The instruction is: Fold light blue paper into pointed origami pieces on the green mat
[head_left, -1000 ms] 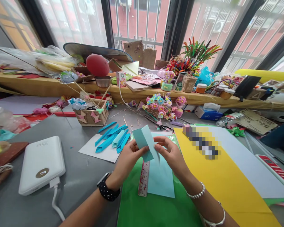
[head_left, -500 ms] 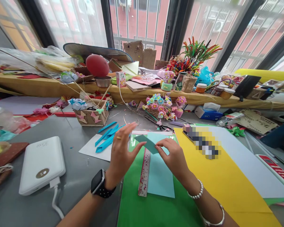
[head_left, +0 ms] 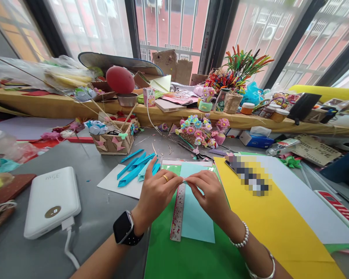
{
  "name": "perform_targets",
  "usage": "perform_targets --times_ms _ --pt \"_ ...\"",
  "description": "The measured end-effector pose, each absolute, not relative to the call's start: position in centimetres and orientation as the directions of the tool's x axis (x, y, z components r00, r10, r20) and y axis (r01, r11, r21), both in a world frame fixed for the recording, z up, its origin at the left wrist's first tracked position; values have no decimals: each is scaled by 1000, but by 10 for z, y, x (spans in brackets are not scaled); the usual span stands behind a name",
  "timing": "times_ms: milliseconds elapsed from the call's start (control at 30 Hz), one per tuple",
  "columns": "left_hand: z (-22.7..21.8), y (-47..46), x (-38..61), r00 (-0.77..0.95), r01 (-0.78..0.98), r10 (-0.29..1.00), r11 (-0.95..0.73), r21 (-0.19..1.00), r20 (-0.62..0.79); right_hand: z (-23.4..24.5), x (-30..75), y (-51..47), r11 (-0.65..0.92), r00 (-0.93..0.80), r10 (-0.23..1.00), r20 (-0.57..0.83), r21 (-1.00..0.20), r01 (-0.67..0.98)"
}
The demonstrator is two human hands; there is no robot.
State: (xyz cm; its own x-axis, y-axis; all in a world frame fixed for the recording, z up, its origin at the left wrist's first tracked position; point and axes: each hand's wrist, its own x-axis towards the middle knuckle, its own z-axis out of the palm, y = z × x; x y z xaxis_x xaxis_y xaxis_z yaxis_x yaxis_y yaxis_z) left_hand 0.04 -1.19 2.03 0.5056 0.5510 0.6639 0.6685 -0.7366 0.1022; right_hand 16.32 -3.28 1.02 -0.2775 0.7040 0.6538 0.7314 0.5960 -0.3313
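My left hand (head_left: 158,190) and my right hand (head_left: 209,192) meet above the green mat, thumbs and fingertips pinched together. Between them is a small piece of teal paper (head_left: 184,179), mostly hidden by the fingers. Below lies a light blue sheet (head_left: 198,221) with a patterned ruler (head_left: 178,217) along its left edge. Beyond my left hand, several folded blue paper strips (head_left: 130,174) rest on a white sheet (head_left: 112,182). A paler teal folded piece (head_left: 142,175) shows beside them, partly covered by my left hand.
A white power bank (head_left: 54,201) with a cable lies at left. Behind stand a cardboard basket (head_left: 113,143) and a bunch of craft flowers (head_left: 196,130). Yellow paper (head_left: 279,224) spreads at right, with a blurred-out object (head_left: 248,176) on it. A crowded shelf (head_left: 168,114) runs along the windows.
My left fingers, raised and spread earlier, have come down to meet my right fingertips. The teal paper that showed broadly between my hands is now mostly hidden.
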Motion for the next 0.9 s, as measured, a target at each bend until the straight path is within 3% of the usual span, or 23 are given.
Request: perform_targets --times_ms 300,533,900 --pt "19 -9 -2 445 704 576 -699 130 686 7 175 -27 519 -177 717 674 -348 781" --pt "18 -10 0 490 689 569 -717 106 661 8 171 -29 590 -270 675 687 -283 756" --pt "16 -8 -1 422 677 591 -710 193 688 6 174 -26 529 -154 728 668 -404 747"
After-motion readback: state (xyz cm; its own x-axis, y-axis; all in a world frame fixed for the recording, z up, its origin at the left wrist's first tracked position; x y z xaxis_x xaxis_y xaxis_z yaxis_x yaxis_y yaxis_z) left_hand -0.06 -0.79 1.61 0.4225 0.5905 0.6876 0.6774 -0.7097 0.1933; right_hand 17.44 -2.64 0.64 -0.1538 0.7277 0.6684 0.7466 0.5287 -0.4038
